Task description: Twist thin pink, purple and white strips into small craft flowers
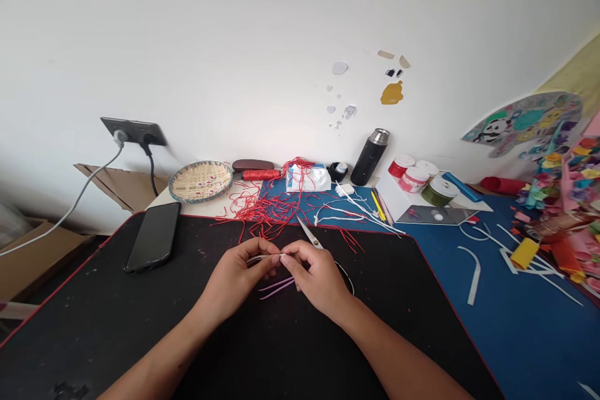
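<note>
Your left hand (234, 278) and right hand (317, 278) meet at lower center of the frame, their fingertips pinched closed on a thin white strand (262, 257). Two purple strands (276, 288) lie just below your fingers, though you can't tell whether they join the white one. Steel scissors (308, 233) lie under your right hand, blades pointing toward upper center, with a black handle loop (350, 279) showing past your palm.

All this sits on a black desk mat (94, 331) with a red edge. Beyond your hands, a tangle of red cord (267, 209) spreads across the far edge of the mat. A black phone (152, 237) lies to the left. Farther up are a woven tray (200, 181), a spool of red thread (261, 175), and a black thermos (370, 157).
</note>
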The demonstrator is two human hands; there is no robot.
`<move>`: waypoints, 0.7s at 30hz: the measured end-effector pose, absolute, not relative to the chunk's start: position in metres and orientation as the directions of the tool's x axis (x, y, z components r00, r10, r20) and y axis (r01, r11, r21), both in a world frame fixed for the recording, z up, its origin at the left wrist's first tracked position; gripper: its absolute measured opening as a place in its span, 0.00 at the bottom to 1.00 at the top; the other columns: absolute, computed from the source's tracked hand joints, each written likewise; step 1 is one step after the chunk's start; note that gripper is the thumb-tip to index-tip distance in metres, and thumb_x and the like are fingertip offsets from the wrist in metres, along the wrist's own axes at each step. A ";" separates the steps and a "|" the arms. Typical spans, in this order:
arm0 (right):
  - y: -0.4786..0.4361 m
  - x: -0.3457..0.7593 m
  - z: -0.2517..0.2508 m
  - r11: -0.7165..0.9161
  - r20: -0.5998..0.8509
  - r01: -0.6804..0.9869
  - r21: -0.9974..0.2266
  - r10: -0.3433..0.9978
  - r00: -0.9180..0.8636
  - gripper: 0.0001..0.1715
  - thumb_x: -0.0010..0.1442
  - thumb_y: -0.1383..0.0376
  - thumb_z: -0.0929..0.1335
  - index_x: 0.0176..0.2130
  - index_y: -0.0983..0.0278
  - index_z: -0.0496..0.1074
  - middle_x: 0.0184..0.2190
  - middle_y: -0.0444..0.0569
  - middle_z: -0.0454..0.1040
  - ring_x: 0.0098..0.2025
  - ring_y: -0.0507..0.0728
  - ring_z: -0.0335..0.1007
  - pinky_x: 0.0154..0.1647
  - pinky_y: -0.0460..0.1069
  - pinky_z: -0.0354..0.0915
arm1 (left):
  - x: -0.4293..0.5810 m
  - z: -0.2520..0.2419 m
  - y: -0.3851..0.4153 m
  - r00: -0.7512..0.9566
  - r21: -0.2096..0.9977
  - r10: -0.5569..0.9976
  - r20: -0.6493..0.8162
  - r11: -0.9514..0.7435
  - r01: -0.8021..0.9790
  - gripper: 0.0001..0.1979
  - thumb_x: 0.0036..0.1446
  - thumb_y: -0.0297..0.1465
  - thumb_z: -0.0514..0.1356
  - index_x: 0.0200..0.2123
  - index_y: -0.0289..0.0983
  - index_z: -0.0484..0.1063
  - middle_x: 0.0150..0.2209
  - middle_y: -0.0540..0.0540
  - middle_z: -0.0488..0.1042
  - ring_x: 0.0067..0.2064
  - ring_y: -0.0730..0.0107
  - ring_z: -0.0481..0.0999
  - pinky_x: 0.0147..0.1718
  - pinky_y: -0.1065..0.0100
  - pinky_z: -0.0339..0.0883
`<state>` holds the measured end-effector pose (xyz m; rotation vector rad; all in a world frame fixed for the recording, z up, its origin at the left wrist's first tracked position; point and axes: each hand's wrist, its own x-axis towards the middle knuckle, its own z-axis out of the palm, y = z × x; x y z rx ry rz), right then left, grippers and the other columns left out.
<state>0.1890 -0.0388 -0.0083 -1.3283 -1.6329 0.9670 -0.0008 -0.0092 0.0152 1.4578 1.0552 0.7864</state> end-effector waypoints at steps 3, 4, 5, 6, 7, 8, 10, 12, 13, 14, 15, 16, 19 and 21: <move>-0.038 0.189 -0.008 0.151 0.112 0.357 -0.922 0.986 -0.127 0.11 0.68 0.59 0.67 0.42 0.62 0.77 0.21 0.40 0.69 0.22 0.51 0.65 0.25 0.45 0.59 | 0.000 0.015 -0.009 0.375 0.983 0.922 -0.099 0.032 0.180 0.13 0.58 0.42 0.66 0.36 0.38 0.78 0.29 0.50 0.77 0.33 0.65 0.76 0.35 0.67 0.68; -0.038 0.189 -0.007 0.151 0.113 0.353 -0.923 0.985 -0.127 0.11 0.68 0.59 0.67 0.42 0.62 0.77 0.21 0.40 0.69 0.22 0.50 0.65 0.25 0.45 0.59 | 0.000 0.014 -0.010 0.369 0.983 0.924 -0.098 0.031 0.182 0.13 0.58 0.42 0.66 0.37 0.38 0.78 0.30 0.49 0.77 0.34 0.64 0.77 0.35 0.67 0.69; -0.038 0.189 -0.007 0.150 0.112 0.351 -0.924 0.986 -0.126 0.11 0.69 0.59 0.67 0.42 0.62 0.77 0.21 0.40 0.69 0.22 0.50 0.65 0.25 0.45 0.59 | 0.000 0.014 -0.010 0.363 0.982 0.927 -0.092 0.024 0.188 0.13 0.58 0.42 0.66 0.37 0.39 0.78 0.31 0.49 0.78 0.35 0.63 0.77 0.36 0.66 0.69; -0.038 0.189 -0.007 0.151 0.113 0.352 -0.924 0.986 -0.125 0.11 0.69 0.59 0.67 0.42 0.62 0.77 0.21 0.39 0.68 0.22 0.50 0.65 0.25 0.45 0.59 | 0.000 0.013 -0.010 0.360 0.980 0.929 -0.084 0.011 0.199 0.13 0.58 0.42 0.66 0.37 0.39 0.78 0.33 0.49 0.79 0.36 0.63 0.77 0.37 0.66 0.69; -0.038 0.189 -0.007 0.152 0.115 0.354 -0.923 0.986 -0.123 0.11 0.68 0.59 0.67 0.42 0.62 0.78 0.20 0.39 0.68 0.21 0.50 0.65 0.25 0.45 0.59 | 0.000 0.013 -0.011 0.360 0.977 0.930 -0.073 -0.006 0.212 0.12 0.59 0.42 0.66 0.38 0.39 0.79 0.34 0.48 0.80 0.37 0.62 0.78 0.39 0.65 0.69; -0.037 0.190 -0.007 0.153 0.117 0.356 -0.922 0.986 -0.120 0.11 0.68 0.59 0.68 0.42 0.62 0.78 0.20 0.39 0.67 0.21 0.50 0.65 0.25 0.45 0.59 | 0.000 0.013 -0.011 0.364 0.973 0.930 -0.062 -0.024 0.228 0.12 0.59 0.42 0.65 0.38 0.40 0.79 0.36 0.48 0.80 0.39 0.61 0.78 0.40 0.65 0.69; -0.037 0.190 -0.008 0.155 0.121 0.358 -0.921 0.986 -0.115 0.10 0.68 0.59 0.68 0.41 0.62 0.78 0.20 0.39 0.67 0.21 0.50 0.65 0.25 0.45 0.59 | -0.001 0.012 -0.011 0.373 0.964 0.926 -0.050 -0.053 0.261 0.12 0.61 0.42 0.64 0.38 0.40 0.79 0.37 0.48 0.81 0.40 0.61 0.79 0.41 0.65 0.69; -0.037 0.191 -0.009 0.156 0.123 0.356 -0.921 0.986 -0.114 0.10 0.68 0.59 0.68 0.41 0.61 0.78 0.20 0.39 0.67 0.21 0.50 0.65 0.25 0.45 0.59 | -0.001 0.011 -0.011 0.374 0.957 0.926 -0.050 -0.062 0.282 0.12 0.61 0.43 0.64 0.37 0.41 0.79 0.36 0.48 0.81 0.39 0.61 0.78 0.40 0.66 0.68; -0.037 0.190 -0.009 0.157 0.124 0.354 -0.922 0.986 -0.113 0.10 0.68 0.59 0.68 0.41 0.61 0.78 0.21 0.39 0.68 0.21 0.50 0.65 0.25 0.45 0.59 | -0.001 0.010 -0.011 0.373 0.957 0.927 -0.052 -0.060 0.283 0.12 0.61 0.43 0.64 0.37 0.40 0.79 0.36 0.48 0.81 0.39 0.61 0.78 0.40 0.66 0.68; -0.037 0.190 -0.009 0.157 0.124 0.353 -0.922 0.986 -0.113 0.10 0.68 0.59 0.68 0.41 0.61 0.78 0.21 0.39 0.68 0.21 0.50 0.65 0.25 0.45 0.59 | -0.001 0.010 -0.010 0.372 0.959 0.926 -0.057 -0.053 0.279 0.12 0.61 0.43 0.64 0.37 0.40 0.78 0.35 0.48 0.80 0.39 0.61 0.78 0.40 0.66 0.68; -0.037 0.190 -0.009 0.157 0.125 0.352 -0.923 0.986 -0.113 0.10 0.68 0.59 0.68 0.41 0.61 0.78 0.21 0.39 0.68 0.21 0.50 0.65 0.25 0.45 0.59 | -0.001 0.009 -0.009 0.375 0.962 0.925 -0.064 -0.042 0.269 0.12 0.61 0.43 0.64 0.37 0.40 0.78 0.35 0.48 0.80 0.39 0.61 0.78 0.40 0.66 0.68; -0.037 0.190 -0.009 0.157 0.124 0.352 -0.923 0.986 -0.114 0.10 0.68 0.59 0.68 0.41 0.61 0.78 0.21 0.39 0.68 0.21 0.50 0.65 0.24 0.45 0.59 | -0.001 0.008 -0.009 0.380 0.967 0.922 -0.073 -0.028 0.254 0.12 0.61 0.43 0.64 0.37 0.40 0.78 0.35 0.48 0.80 0.38 0.61 0.78 0.39 0.65 0.68; -0.037 0.190 -0.007 0.152 0.120 0.346 -0.926 0.986 -0.114 0.10 0.68 0.60 0.68 0.41 0.61 0.78 0.20 0.39 0.68 0.21 0.50 0.65 0.24 0.45 0.59 | -0.001 0.006 -0.008 0.383 0.974 0.919 -0.099 0.011 0.226 0.12 0.60 0.43 0.65 0.37 0.39 0.78 0.33 0.48 0.80 0.37 0.61 0.78 0.38 0.66 0.68; -0.038 0.190 -0.006 0.148 0.117 0.337 -0.930 0.987 -0.111 0.10 0.68 0.60 0.68 0.41 0.62 0.78 0.20 0.39 0.68 0.21 0.50 0.65 0.24 0.45 0.60 | -0.001 0.005 -0.008 0.374 0.975 0.922 -0.097 0.012 0.222 0.12 0.60 0.43 0.65 0.37 0.39 0.78 0.32 0.48 0.79 0.36 0.62 0.77 0.37 0.66 0.68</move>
